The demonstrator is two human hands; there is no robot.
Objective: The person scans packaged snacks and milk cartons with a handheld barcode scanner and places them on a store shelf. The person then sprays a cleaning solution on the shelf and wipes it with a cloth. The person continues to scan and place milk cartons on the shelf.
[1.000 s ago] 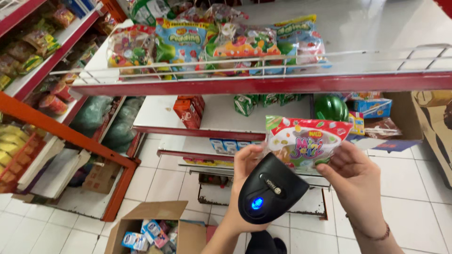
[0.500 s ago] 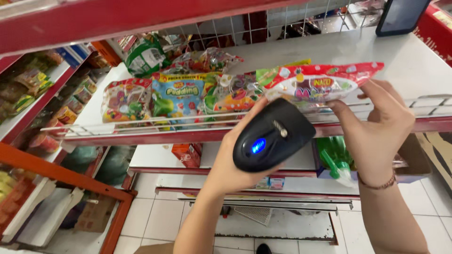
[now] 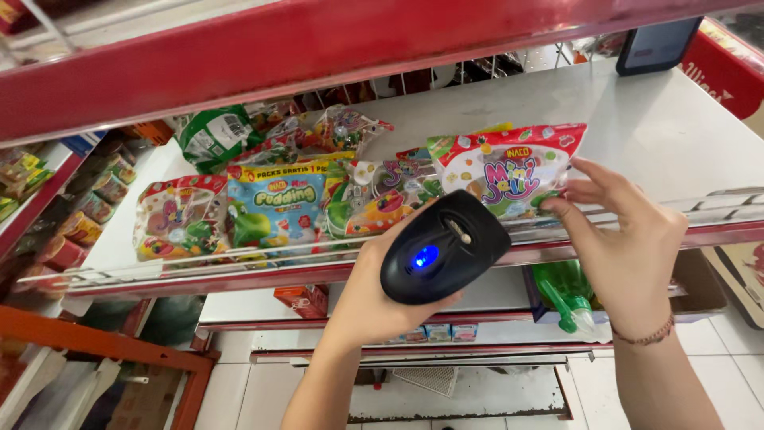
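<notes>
My left hand (image 3: 374, 295) is wrapped tight round a black plastic handheld barcode scanner (image 3: 443, 247) w/ a blue light glowing on its back; the palm sits under it and the fingers curl up its near side, so the hold is full and firm. The scanner's nose points up toward the shelf, just below the packet in the other hand.

My right hand (image 3: 629, 239) pinches a red-and-white plastic bag of jelly sweets (image 3: 505, 169) by its lower right corner, thumb and fingertips closed narrow on the edge, other fingers spread. The bag lies flat-ish over the front of the white metal shelf (image 3: 676, 135), above and a bit right of the scanner, touching the wire front rail (image 3: 716, 203).

Left of that grip, more snack packs lie on the same shelf: a blue pudding pack (image 3: 274, 203) and a red jelly pack (image 3: 179, 219) further left. Under the right wrist, one shelf down, a green spray bottle (image 3: 561, 291). A thin bracelet (image 3: 649, 334) on the right wrist. Far behind the grip, a dark phone-like device (image 3: 656, 44) at the shelf's back.
</notes>
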